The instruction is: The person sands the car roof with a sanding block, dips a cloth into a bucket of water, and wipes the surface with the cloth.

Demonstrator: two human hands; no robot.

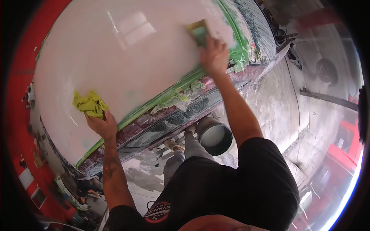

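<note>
A pale, whitish car roof (115, 50) fills the upper left, wet-looking and shiny in spots. Green masking tape (154, 101) runs along its near edge. My left hand (102, 125) is closed around a crumpled yellow-green cloth (90, 104) that rests on the roof near its left part. Toward the right end of the roof, my right hand (214, 57) grips a green and brownish sanding block (199, 32) lying on the surface. That hand and the block are slightly blurred by motion.
Below the roof edge, the car's dark red side and windows (185, 111) carry plastic film and torn tape. A dark bucket (214, 136) with cloudy liquid stands on the grey floor beside my feet. Assorted items (77, 192) lie at the lower left, by a red wall (23, 115).
</note>
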